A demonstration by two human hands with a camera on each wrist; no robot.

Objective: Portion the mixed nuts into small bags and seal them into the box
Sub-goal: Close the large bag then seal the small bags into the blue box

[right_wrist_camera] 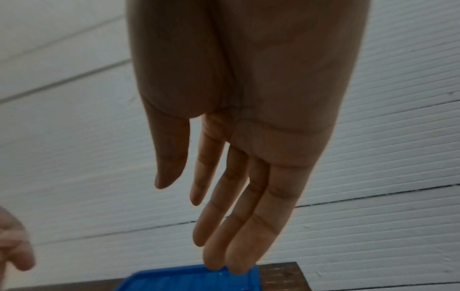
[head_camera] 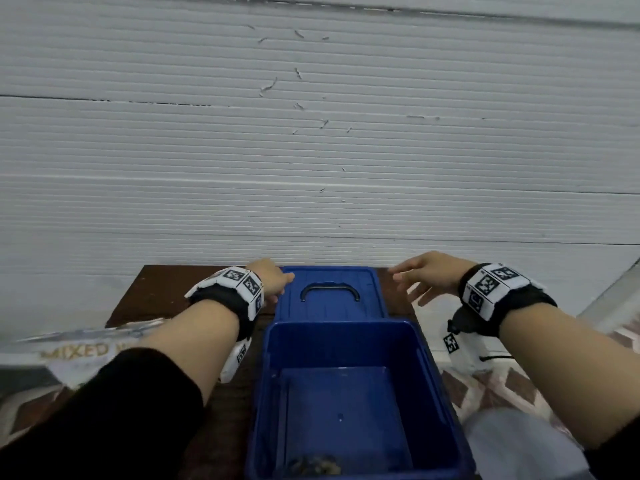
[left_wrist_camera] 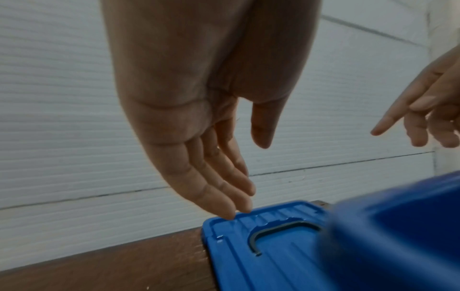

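Observation:
An open blue box (head_camera: 349,327) stands in front of me, with a small bag of nuts (head_camera: 313,465) on its floor near the front. Its blue lid (head_camera: 330,296) with a dark handle (head_camera: 329,291) lies flat behind it on the table. My left hand (head_camera: 273,278) reaches to the lid's far left corner with straight fingers; the fingertips (left_wrist_camera: 230,214) sit at the lid (left_wrist_camera: 263,246) edge. My right hand (head_camera: 426,277) hovers off the lid's far right corner, fingers spread and straight, holding nothing. In the right wrist view its fingertips (right_wrist_camera: 236,265) are just over the lid (right_wrist_camera: 189,279).
A large "MIXED" nuts packet (head_camera: 79,351) lies at the left on the dark wooden table (head_camera: 152,292). A patterned cloth (head_camera: 491,386) covers the right side, with a pale object (head_camera: 519,445) at the lower right. A white ribbed wall (head_camera: 311,150) rises right behind the table.

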